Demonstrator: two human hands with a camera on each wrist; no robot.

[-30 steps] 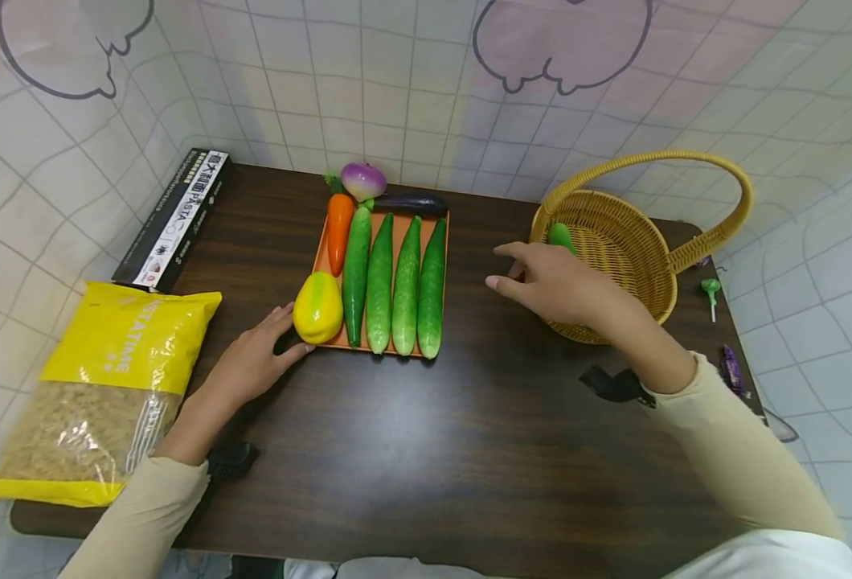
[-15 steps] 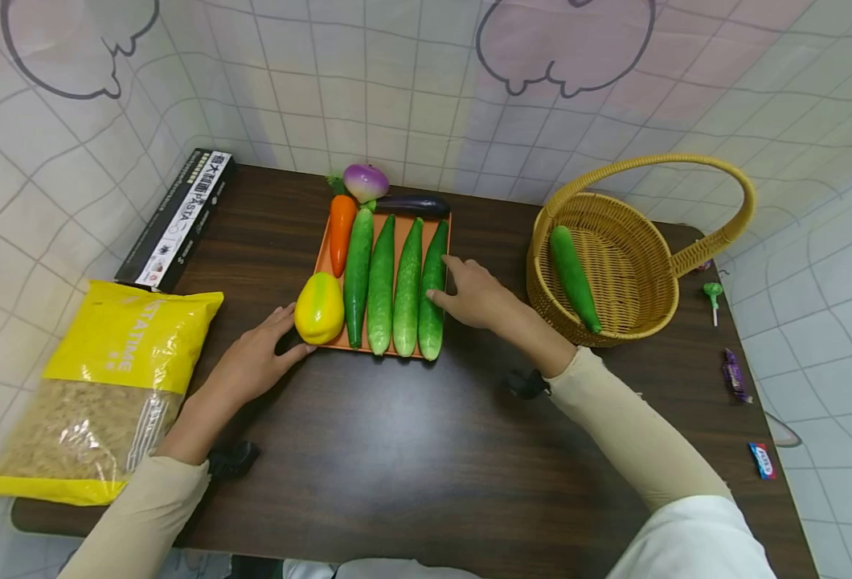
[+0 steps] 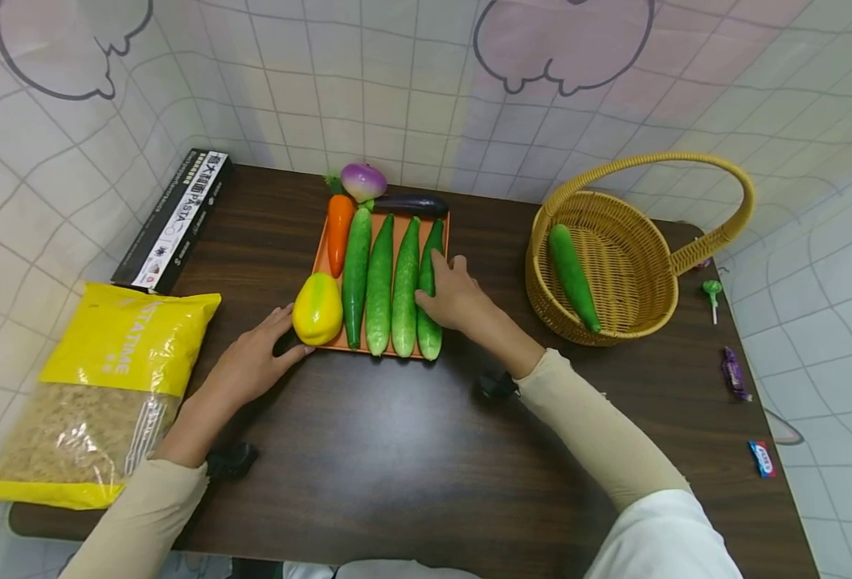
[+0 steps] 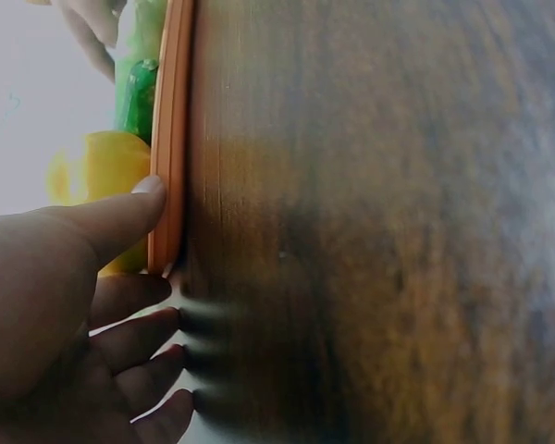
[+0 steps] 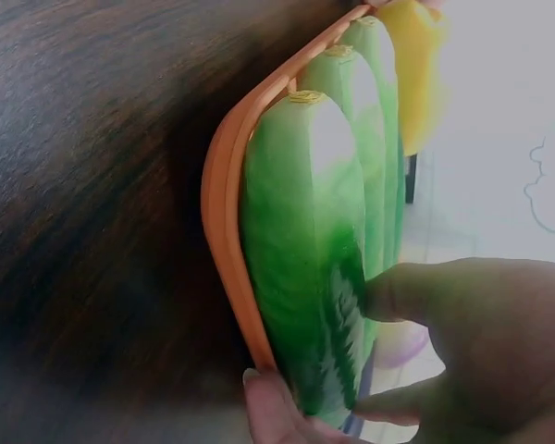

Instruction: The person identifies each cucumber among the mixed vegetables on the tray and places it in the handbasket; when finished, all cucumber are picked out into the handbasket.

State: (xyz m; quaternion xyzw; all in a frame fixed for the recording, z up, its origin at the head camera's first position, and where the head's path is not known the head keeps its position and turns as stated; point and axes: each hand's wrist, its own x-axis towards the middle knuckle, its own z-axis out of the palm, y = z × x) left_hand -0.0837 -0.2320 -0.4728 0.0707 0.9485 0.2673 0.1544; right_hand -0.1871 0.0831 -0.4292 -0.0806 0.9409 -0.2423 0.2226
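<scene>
Right hand (image 3: 459, 296), back from the basket (image 3: 628, 269), pinches 1 cucumber (image 5: 301, 231); left hand (image 3: 252, 362) stays spread.

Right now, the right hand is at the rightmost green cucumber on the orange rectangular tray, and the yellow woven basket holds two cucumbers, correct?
No: the head view shows one green cucumber in the woven basket, not two. The right hand is at the rightmost cucumber on the tray.
</scene>
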